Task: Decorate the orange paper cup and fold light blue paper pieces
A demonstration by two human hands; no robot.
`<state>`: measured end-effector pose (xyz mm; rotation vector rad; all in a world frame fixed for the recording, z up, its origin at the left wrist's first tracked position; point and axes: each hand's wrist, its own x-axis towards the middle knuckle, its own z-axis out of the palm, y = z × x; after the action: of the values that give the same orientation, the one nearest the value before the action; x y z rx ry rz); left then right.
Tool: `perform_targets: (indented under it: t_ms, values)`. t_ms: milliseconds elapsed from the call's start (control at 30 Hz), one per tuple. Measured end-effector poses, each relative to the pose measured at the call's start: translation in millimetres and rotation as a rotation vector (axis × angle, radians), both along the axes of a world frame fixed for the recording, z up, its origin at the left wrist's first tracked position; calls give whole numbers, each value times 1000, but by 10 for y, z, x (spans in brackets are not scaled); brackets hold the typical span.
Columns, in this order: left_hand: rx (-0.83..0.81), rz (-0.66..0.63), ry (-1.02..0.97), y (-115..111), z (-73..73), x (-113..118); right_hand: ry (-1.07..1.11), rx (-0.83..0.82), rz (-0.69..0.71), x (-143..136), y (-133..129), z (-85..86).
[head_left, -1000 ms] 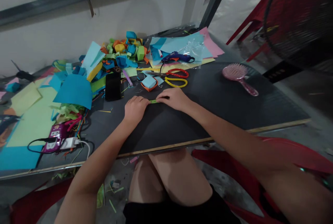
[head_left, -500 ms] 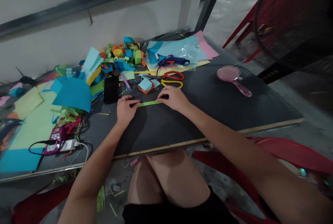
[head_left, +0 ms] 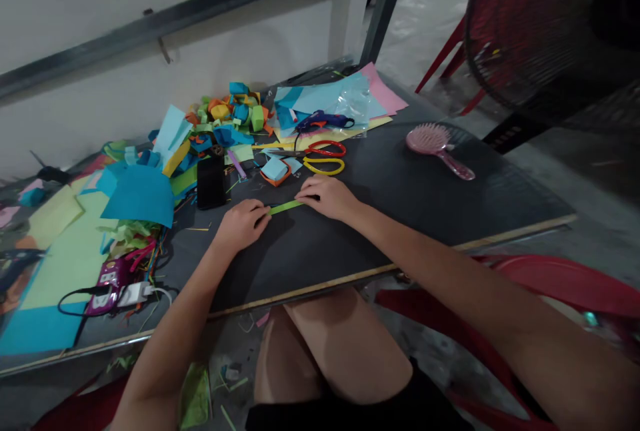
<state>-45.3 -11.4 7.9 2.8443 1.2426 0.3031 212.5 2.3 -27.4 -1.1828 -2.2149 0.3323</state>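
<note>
A narrow green paper strip [head_left: 285, 207] stretches between my two hands, low over the dark table top. My left hand [head_left: 243, 223] pinches its left end, and my right hand [head_left: 327, 195] pinches the other end, slightly farther from me. Just beyond the strip sits a small orange paper box [head_left: 277, 181] with a light blue paper piece [head_left: 275, 168] on it. Behind my right hand lie scissors [head_left: 325, 149] with one red and one yellow handle. A black phone [head_left: 211, 182] rests beyond my left hand.
Folded colourful paper pieces [head_left: 235, 114] are heaped at the back by the wall. A blue glue gun [head_left: 325, 121] lies on paper sheets. A pink hairbrush [head_left: 440, 147] is at right. Paper sheets and a purple power strip [head_left: 109, 284] occupy the left. A fan [head_left: 545, 37] stands beyond.
The strip has tilted, its right end now higher in view. My left-hand fingers have closed in more around its end. The whole view has shifted slightly.
</note>
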Motion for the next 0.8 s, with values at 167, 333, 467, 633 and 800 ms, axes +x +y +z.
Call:
perform_targets:
  t_ms: [167,333,467,633,800]
  values:
    - [-65,172,108,-124,100,110,38,-14,26,18,-23,7]
    - [-305,144,62,150,214,133,125,-118,69,14,-60,48]
    - [-292,19,2,244,232,106,120,-125,126,13,-81,77]
    - [-130,-38,39,126,157,241,94,-52,157,26,-107,47]
    - [-14,-125,156,207,56,263,99,17,58,44,-98,12]
